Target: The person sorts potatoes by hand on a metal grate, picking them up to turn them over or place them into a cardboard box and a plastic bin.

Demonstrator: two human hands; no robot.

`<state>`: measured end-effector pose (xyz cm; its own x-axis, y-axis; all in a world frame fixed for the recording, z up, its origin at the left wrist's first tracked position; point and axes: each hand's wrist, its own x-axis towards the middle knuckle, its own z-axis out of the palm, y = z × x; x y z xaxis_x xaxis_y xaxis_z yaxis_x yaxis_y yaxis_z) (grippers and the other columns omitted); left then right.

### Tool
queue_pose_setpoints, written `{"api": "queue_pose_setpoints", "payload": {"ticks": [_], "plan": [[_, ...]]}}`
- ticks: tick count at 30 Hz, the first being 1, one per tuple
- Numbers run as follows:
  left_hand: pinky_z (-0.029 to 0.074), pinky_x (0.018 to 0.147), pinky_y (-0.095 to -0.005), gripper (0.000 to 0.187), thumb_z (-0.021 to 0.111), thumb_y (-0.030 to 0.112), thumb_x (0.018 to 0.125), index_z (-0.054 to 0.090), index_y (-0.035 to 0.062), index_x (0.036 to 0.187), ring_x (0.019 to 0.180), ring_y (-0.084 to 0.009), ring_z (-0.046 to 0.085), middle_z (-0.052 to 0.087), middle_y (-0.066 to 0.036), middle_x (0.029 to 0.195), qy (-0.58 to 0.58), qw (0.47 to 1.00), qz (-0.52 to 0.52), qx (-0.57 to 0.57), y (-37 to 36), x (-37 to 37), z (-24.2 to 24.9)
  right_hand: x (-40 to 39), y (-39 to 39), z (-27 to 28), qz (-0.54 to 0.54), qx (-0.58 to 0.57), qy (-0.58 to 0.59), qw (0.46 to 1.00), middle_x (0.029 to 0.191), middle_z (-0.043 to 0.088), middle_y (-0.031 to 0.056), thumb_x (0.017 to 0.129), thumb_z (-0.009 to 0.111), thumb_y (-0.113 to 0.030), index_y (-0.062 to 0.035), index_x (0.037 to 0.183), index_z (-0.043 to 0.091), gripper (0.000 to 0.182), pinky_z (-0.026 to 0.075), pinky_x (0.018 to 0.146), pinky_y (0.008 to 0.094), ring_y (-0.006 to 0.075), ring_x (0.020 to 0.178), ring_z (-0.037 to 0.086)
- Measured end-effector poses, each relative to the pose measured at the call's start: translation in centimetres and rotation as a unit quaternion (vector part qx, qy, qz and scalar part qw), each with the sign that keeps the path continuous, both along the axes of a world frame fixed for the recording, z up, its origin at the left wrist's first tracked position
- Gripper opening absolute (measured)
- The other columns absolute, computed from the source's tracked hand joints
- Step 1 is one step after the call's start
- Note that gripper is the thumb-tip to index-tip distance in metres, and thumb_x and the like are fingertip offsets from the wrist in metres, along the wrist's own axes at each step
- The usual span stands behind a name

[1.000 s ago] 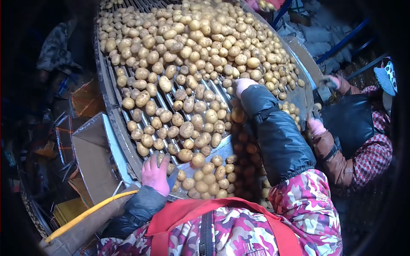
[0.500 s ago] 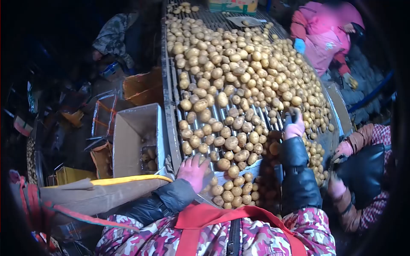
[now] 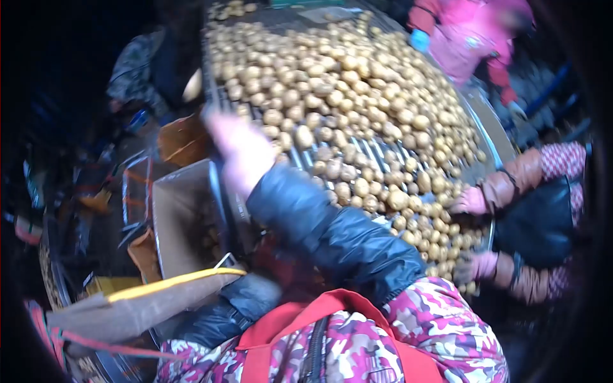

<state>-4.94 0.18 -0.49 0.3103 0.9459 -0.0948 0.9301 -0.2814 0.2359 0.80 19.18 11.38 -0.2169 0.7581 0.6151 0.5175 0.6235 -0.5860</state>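
Observation:
My right arm reaches across to the left, and my right hand (image 3: 239,150), smeared by motion, is over the left edge of the slatted sorting table (image 3: 377,153). Just beyond its fingertips a pale, blurred potato (image 3: 193,85) appears in the air, seemingly apart from the hand. My left hand is hidden; only its dark sleeve (image 3: 252,297) shows below the right arm. Many potatoes (image 3: 345,83) cover the table. Below my right hand stands an open cardboard box (image 3: 182,214) with some potatoes inside.
At the right, a co-worker's two gloved hands (image 3: 471,201) are among the potatoes. Another person in pink (image 3: 469,41) stands at the far right, and a person in camouflage (image 3: 134,70) is at the left. A yellow-edged sack (image 3: 159,293) lies near my left sleeve.
My right hand has swung from the potatoes on the right to the table's left edge. My left hand has gone out of sight. The co-worker's hands have moved onto the potatoes.

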Motion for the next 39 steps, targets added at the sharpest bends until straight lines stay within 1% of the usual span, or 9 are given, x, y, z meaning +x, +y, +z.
{"api": "queue_pose_setpoints", "payload": {"ticks": [4, 10, 14, 20, 21, 23, 25, 35, 39], "plan": [[0.045, 0.102, -0.05, 0.049, 0.062, 0.03, 0.092, 0.062, 0.0136, 0.138, 0.128, -0.0383, 0.053, 0.055, -0.02, 0.14, 0.048, 0.998, -0.018, -0.025, -0.1, -0.2, -0.6, 2.6, -4.9, -3.9, 0.132, -0.096, -0.088, 0.983, 0.125, 0.063, 0.0182, 0.082, 0.066, -0.01, -0.0074, 0.139, 0.054, 0.058, 0.054, 0.091, 0.0481, 0.04, 0.107, 0.066], [0.04, 0.112, -0.0545, 0.06, 0.071, 0.035, 0.089, 0.058, 0.0099, 0.142, 0.128, -0.0445, 0.051, 0.048, -0.027, 0.148, -0.052, 0.999, 0.007, 0.005, 0.2, 0.8, 3.3, 12.7, 2.1, -5.1, -0.162, -0.232, -0.244, 0.928, 0.122, 0.068, 0.0195, 0.081, 0.073, -0.011, -0.0115, 0.13, 0.061, 0.051, 0.054, 0.095, 0.0486, 0.0409, 0.109, 0.067], [0.042, 0.109, -0.053, 0.061, 0.07, 0.039, 0.09, 0.058, 0.0121, 0.143, 0.127, -0.0407, 0.053, 0.051, -0.023, 0.145, -0.044, 0.999, 0.009, 0.024, 0.1, 0.9, 3.3, 14.7, 6.0, -6.1, -0.09, -0.413, -0.345, 0.838, 0.138, 0.066, 0.0142, 0.094, 0.066, -0.024, -0.014, 0.137, 0.063, 0.044, 0.048, 0.106, 0.0491, 0.0323, 0.13, 0.062], [0.043, 0.107, -0.0538, 0.058, 0.071, 0.034, 0.09, 0.059, 0.0097, 0.141, 0.125, -0.0437, 0.053, 0.053, -0.026, 0.141, -0.056, 0.998, 0.002, 0.031, 0.1, 0.6, 2.8, 21.2, 5.5, -7.3, -0.016, -0.339, 0.112, 0.934, 0.108, 0.073, 0.0094, 0.093, 0.073, -0.029, -0.0069, 0.118, 0.071, 0.033, 0.058, 0.087, 0.0392, 0.0247, 0.1, 0.072], [0.043, 0.106, -0.0539, 0.058, 0.071, 0.034, 0.09, 0.06, 0.0094, 0.141, 0.125, -0.0437, 0.053, 0.053, -0.026, 0.14, -0.066, 0.997, 0.004, 0.029, 0.2, 0.7, 3.4, 22.3, 4.6, -6.6, -0.032, -0.338, 0.266, 0.902, 0.103, 0.073, 0.0059, 0.095, 0.073, -0.03, -0.0078, 0.118, 0.071, 0.032, 0.058, 0.086, 0.0365, 0.0228, 0.096, 0.072], [0.044, 0.105, -0.0546, 0.057, 0.072, 0.035, 0.09, 0.061, 0.0085, 0.139, 0.125, -0.0437, 0.053, 0.053, -0.026, 0.14, -0.08, 0.996, 0.007, 0.025, 0.3, 0.9, 4.0, 23.8, 2.6, -5.5, -0.088, -0.434, 0.609, 0.658, 0.103, 0.073, 0.0055, 0.099, 0.067, -0.033, -0.0102, 0.119, 0.069, 0.03, 0.059, 0.085, 0.0366, 0.0229, 0.096, 0.071], [0.044, 0.105, -0.0549, 0.057, 0.071, 0.035, 0.09, 0.061, 0.0087, 0.139, 0.125, -0.0439, 0.053, 0.052, -0.026, 0.141, -0.055, 0.998, 0.0, 0.02, 0.3, 0.9, 3.4, 29.6, 3.4, -11.2, -0.101, -0.345, 0.466, 0.808, 0.107, 0.074, 0.0055, 0.104, 0.06, -0.032, -0.0109, 0.119, 0.068, 0.027, 0.059, 0.081, 0.0366, 0.0222, 0.097, 0.07], [0.044, 0.107, -0.0506, 0.061, 0.066, 0.025, 0.084, 0.059, 0.0145, 0.143, 0.126, -0.0401, 0.054, 0.052, -0.021, 0.142, -0.039, 0.999, 0.006, -0.008, 0.0, 0.0, 2.7, 9.0, 5.1, 1.3, 0.083, -0.508, 0.512, 0.688, 0.147, 0.05, 0.0183, 0.104, 0.064, -0.032, -0.0138, 0.157, 0.043, 0.06, 0.049, 0.109, 0.0496, 0.037, 0.129, 0.058], [0.044, 0.107, -0.0501, 0.059, 0.066, 0.026, 0.084, 0.06, 0.0148, 0.141, 0.125, -0.0389, 0.054, 0.053, -0.02, 0.141, 0.043, 0.998, 0.006, -0.046, 0.0, 0.2, 2.1, 5.9, 8.6, -1.5, 0.126, -0.323, 0.255, 0.903, 0.15, 0.052, 0.0223, 0.1, 0.063, -0.043, -0.0037, 0.153, 0.046, 0.068, 0.044, 0.112, 0.0431, 0.0356, 0.135, 0.054]]}}
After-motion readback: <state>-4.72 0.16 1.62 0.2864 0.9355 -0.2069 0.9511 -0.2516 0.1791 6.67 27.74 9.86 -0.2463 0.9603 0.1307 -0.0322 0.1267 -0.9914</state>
